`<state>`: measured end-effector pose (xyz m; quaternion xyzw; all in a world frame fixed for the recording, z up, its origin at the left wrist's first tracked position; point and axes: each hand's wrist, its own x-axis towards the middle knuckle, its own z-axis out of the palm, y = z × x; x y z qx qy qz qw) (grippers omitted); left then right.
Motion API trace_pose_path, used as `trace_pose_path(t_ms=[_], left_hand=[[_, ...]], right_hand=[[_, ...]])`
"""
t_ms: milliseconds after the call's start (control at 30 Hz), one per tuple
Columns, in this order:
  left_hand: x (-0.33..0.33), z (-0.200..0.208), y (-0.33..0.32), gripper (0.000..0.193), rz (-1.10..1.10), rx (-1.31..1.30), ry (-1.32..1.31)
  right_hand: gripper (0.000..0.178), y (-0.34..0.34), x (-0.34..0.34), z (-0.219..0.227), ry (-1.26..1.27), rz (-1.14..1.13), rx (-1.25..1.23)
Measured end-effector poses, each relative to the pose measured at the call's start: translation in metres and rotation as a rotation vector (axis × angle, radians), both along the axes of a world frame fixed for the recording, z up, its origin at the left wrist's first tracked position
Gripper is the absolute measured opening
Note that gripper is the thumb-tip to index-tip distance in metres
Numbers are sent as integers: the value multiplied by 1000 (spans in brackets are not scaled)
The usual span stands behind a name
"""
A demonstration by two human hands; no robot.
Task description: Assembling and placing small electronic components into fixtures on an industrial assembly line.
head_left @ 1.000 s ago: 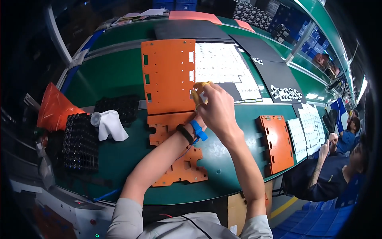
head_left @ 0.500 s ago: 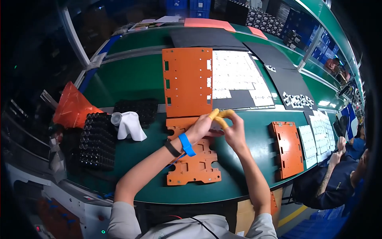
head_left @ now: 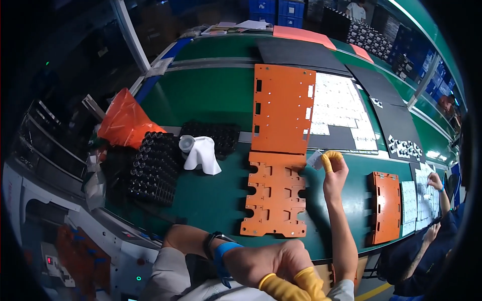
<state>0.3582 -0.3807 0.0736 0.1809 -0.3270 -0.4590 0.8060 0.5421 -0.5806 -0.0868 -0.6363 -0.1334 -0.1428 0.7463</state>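
My right hand (head_left: 335, 173), yellow covers on its fingertips, pinches a small pale flat piece (head_left: 315, 159) just right of an orange plate fixture. That fixture has a lower plate with cutouts (head_left: 275, 195) and a tall slotted upper plate (head_left: 283, 108) beyond it. Close to my body, my left hand (head_left: 281, 266) is bent over with curled fingers, also in yellow covers. Its fingertips run toward the lower edge, so what they hold, if anything, is hidden. A blue band (head_left: 221, 256) circles my left wrist.
To the left are stacked black trays (head_left: 155, 168), a white cloth (head_left: 202, 156) and an orange bag (head_left: 128, 118). White board sheets (head_left: 339, 105) lie behind the fixture. At right stand another orange fixture (head_left: 385, 208) and more white sheets (head_left: 409, 200), near a co-worker's hands (head_left: 435, 181).
My hands were together over the fixture; now they are apart. The left has drawn back toward my body, while the right holds the pale piece beside the fixture. The view has shifted left.
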Motion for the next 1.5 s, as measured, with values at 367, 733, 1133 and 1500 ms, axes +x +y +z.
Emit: trace_pose_path(t_ms=[367, 733, 1133, 1500], left_hand=[[8, 12, 7, 21, 39, -33, -3], [30, 15, 12, 11, 284, -82, -321], [27, 20, 21, 26, 0, 102, -182], [36, -1, 13, 33, -70, -58, -408]], right_hand=[[8, 2, -1, -3, 23, -33, -87], [8, -1, 0, -5, 42, -22, -83], [8, 0, 2, -12, 43, -39, -107], [7, 2, -1, -13, 61, -29, -128]])
